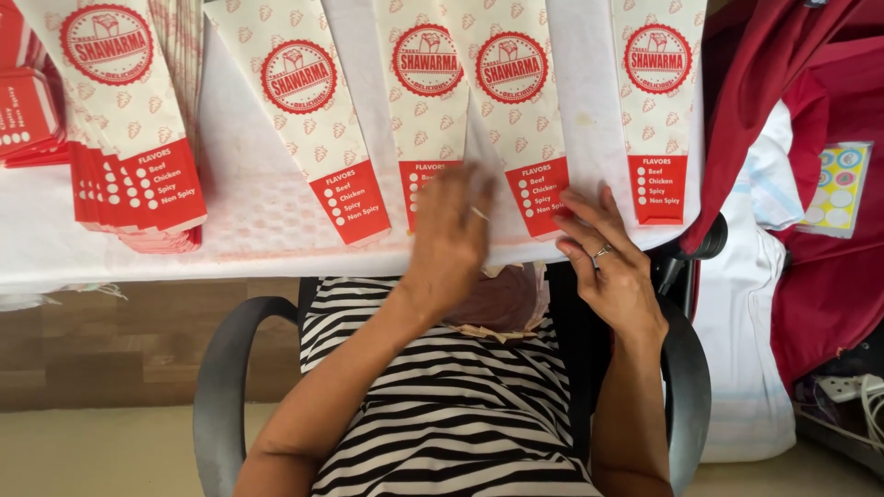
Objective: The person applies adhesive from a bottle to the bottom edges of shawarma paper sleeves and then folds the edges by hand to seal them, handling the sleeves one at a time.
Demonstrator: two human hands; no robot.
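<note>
Several long white paper sleeves with red round emblems and red ends lie side by side on a white table (258,235). My left hand (448,235) rests flat, blurred, on the red end of one middle sleeve (425,101). My right hand (608,262), wearing a ring, touches with spread fingers the red end of the neighbouring sleeve (520,110). Neither hand grips anything. Another sleeve (308,120) lies to the left and one more sleeve (656,101) to the right.
A thick stack of the same sleeves (138,175) sits at the table's left. A black chair armrest (221,368) curves below. Red cloth (810,184), a white bag (746,350) and a sheet of round stickers (836,189) are on the right.
</note>
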